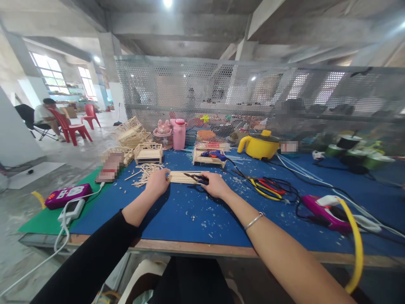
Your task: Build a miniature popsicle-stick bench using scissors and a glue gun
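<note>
Head view: flat panel of wooden sticks (181,177) lying on the blue desk (196,215), near its middle. Left hand (157,182) pressed palm-down on the panel's left end, fingers curled over it. Right hand (214,184) closed around dark-handled cutters (196,177), blades resting on the panel's right part. Loose sticks (146,172) heaped just left of the left hand. Behind, small stick-built beds (148,153) and a blue glue gun (214,155) lying on another frame. Further out, yellow pot (259,145), pink bottle (179,134), red and yellow pliers (265,187), purple tool (322,211) to the right, purple box (68,196) on the green mat at left. No readable writing anywhere; markings on the purple box too small to read. Two patches on the desk blurred out. Things behind the perforated screen (253,97) hard to make out. Seated person (47,116) far left, well apart.
</note>
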Tool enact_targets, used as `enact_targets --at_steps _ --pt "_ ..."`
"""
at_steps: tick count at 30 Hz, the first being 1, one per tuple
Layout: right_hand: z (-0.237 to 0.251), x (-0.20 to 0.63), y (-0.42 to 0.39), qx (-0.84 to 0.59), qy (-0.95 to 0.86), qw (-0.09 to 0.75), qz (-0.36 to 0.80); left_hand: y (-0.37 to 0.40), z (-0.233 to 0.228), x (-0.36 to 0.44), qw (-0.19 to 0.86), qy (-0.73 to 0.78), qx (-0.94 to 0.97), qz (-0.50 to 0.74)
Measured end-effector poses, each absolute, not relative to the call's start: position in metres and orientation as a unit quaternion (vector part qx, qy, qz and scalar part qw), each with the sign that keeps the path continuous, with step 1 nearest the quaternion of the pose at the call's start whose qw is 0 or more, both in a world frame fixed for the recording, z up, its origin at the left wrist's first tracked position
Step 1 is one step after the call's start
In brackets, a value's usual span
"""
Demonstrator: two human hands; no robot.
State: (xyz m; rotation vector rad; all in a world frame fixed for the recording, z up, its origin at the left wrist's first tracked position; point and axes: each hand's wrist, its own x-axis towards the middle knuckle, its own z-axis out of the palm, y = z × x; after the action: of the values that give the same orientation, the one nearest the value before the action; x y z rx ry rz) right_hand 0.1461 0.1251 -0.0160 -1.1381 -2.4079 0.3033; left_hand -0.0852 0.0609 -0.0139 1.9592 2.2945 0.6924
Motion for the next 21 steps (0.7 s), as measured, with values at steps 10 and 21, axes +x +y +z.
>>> enact_targets --at_steps 10,21 --pt "-0.017 0.142 0.126 -0.417 -0.867 0.241 0.126 0.063 -0.017 -0.087 0.036 0.730 0.640 0.236" --pt "0.006 0.162 0.117 -0.385 -0.827 0.342 0.226 0.035 0.011 -0.040 -0.218 0.585 0.715 0.314"
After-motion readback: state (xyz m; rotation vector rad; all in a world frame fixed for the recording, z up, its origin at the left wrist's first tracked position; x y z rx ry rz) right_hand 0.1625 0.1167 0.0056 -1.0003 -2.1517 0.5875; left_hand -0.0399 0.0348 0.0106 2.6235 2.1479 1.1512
